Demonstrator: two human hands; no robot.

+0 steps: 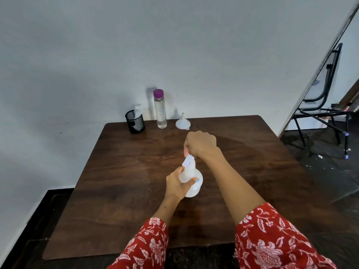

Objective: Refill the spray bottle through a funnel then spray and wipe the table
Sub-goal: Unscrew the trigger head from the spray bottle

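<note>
Dark brown wood-grain tabletop (120, 191) fills most of the view, pushed against a pale wall; a black-framed chair (320, 105) stands off to the right on dark floor. Two forearms in red floral sleeves (272, 243) reach in from the near edge. Spray bottle (192, 181) sits mid-tabletop, slightly toward the near side: translucent white plastic, rounded squat body narrowing to a neck, white trigger head on top. Left hand (175, 186), grip wrapped around the bottle's body, thumb with a blue-painted nail across the front. Right hand (202, 144), grip clenched over the spray head (188, 161) from above, fingers curled down around it. Along the far edge, left to right: a black mesh cup (135, 124) with something white standing in it, a tall clear bottle (160, 109) with a purple cap, upright, holding clear liquid, and a small white funnel (183, 122) resting wide mouth down, spout up. All three stand well apart from the spray bottle.
</note>
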